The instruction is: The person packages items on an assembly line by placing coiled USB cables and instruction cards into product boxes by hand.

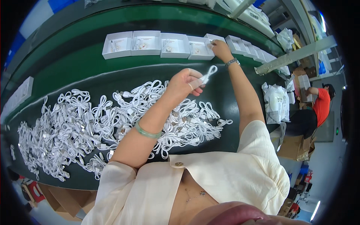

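My left hand [183, 83] is closed on a coiled white USB cable [210, 72], whose loop sticks out past the fingers above the work table. Pale coverings show on some of its fingers. Farther out, my right hand [221, 50] reaches to an open white box [214, 36] in the row, its fingers bent together at the box's near side. What those fingers hold, if anything, is hidden. Left of it stand more open white boxes [174, 52], with printed inserts inside. Below my left forearm spreads a large heap of coiled white cables [71, 131].
The boxes stand on a green conveyor belt [75, 56] beyond the dark table. More white boxes [245, 48] continue to the right, under a slanting metal post [296, 54]. A white plastic bag [276, 103] sits at the right; a person in red [323, 107] works beyond.
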Demonstrator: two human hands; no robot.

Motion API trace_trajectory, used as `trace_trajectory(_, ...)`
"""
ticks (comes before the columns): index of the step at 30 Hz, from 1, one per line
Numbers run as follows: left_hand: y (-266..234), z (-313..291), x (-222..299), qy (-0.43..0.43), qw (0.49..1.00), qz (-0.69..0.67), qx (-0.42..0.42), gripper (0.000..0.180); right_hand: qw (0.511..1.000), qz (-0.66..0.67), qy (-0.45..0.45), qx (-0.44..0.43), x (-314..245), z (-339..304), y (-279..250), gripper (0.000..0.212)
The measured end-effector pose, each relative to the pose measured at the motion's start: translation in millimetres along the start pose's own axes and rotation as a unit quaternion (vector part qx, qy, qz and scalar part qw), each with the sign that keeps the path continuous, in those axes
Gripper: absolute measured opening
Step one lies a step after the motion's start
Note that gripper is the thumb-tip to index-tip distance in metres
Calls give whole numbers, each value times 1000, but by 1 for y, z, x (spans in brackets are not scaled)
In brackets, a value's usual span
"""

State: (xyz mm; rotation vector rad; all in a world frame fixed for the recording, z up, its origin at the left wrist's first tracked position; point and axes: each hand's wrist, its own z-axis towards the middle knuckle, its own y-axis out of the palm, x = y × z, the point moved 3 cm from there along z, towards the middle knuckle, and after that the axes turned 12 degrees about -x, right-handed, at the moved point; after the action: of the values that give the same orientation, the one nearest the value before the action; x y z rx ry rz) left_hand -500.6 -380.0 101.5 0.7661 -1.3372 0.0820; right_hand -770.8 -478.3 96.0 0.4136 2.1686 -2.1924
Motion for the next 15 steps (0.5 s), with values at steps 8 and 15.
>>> trace_trajectory(8,2,-8,10,47,983,-120,-132,29,993,76,-75,-54,-139,13,40,35)
trace_trajectory(15,14,-22,15,54,927,-224,-296,23,976,112,-166,-81,-259,41,69,35)
